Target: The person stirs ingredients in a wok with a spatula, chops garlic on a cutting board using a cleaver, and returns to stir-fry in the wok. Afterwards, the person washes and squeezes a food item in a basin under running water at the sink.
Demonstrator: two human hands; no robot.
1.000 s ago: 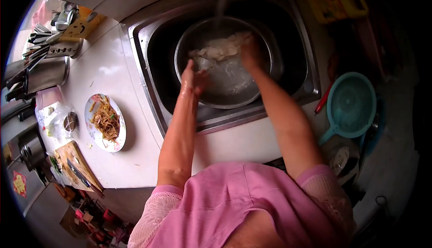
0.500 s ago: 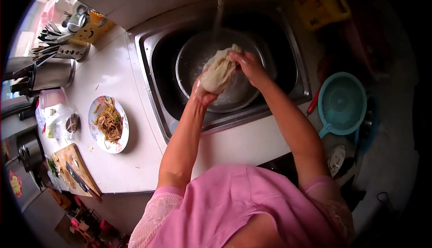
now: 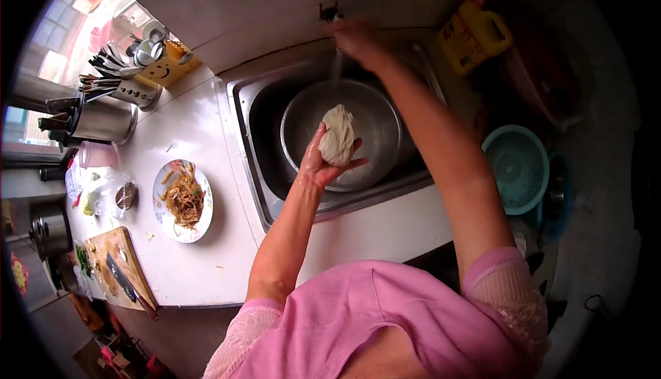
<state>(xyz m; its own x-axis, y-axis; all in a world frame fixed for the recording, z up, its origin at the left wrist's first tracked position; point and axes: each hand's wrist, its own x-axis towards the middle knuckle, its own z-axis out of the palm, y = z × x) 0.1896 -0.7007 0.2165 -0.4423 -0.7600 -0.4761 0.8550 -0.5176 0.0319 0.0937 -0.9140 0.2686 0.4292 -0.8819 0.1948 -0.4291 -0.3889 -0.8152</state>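
Note:
My left hand, wet and palm up, holds a soft, folded cream-coloured wad over a round metal basin. Whether the wad is dough or wet cloth, I cannot tell. Thumb and fingers cup its lower end. The basin stands inside a steel sink. Above the far side of the sink, my right hand is closed around the tap, hiding most of it. A thin stream of water falls from there toward the basin.
Left on the counter are a plate of noodles, a cutting board with a knife, plastic bags and utensil holders. Rightward are a yellow jug and a teal strainer.
My right hand has let go of the cream-coloured wad and moved up to the tap. The wad stays in my left hand, now more compact. The camera view has shifted slightly.

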